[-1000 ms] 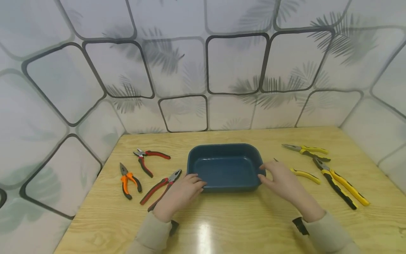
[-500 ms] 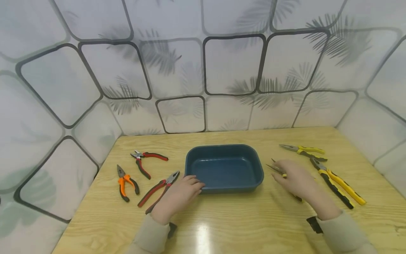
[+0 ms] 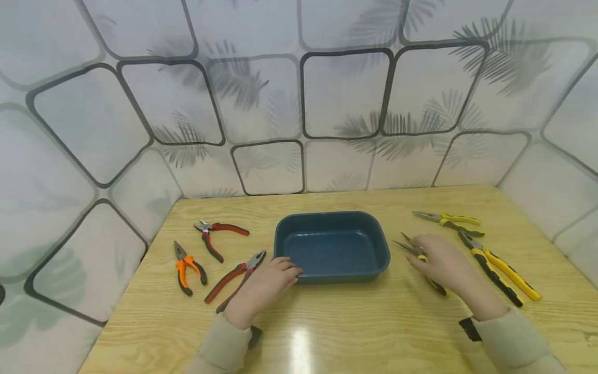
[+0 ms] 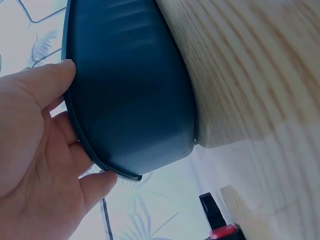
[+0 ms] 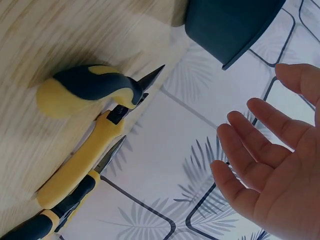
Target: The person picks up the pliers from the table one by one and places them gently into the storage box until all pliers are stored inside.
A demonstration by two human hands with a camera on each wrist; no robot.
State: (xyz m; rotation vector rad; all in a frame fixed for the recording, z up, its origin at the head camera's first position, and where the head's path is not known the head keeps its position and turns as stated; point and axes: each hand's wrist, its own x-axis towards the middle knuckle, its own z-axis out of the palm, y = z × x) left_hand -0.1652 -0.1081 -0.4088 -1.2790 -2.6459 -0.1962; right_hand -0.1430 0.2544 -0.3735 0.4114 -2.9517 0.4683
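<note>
A deep blue rectangular tray (image 3: pixel 333 248) sits mid-table. My left hand (image 3: pixel 263 288) holds its near left corner; in the left wrist view, the thumb lies on the outside of the rim and some fingers reach behind it. My right hand (image 3: pixel 439 262) hovers over yellow-and-black long-nose pliers (image 3: pixel 436 285), whose spread jaws point toward the tray. In the right wrist view those pliers (image 5: pixel 82 165) stand apart from the loosely bent, unloaded fingers of the right hand (image 5: pixel 275 165).
Yellow-and-black long-nose pliers (image 3: pixel 450 222) and larger yellow-and-black pliers (image 3: pixel 502 270) lie to the right. Red-and-black cutters (image 3: pixel 217 234), orange-and-black pliers (image 3: pixel 187 265) and red-handled pliers (image 3: pixel 240 270) lie to the left, the last partly behind the left hand. A patterned wall (image 3: pixel 275 169) borders the table.
My right hand has left the tray's right rim and moved right, over the nearest yellow-and-black pliers. The left hand stays on the tray.
</note>
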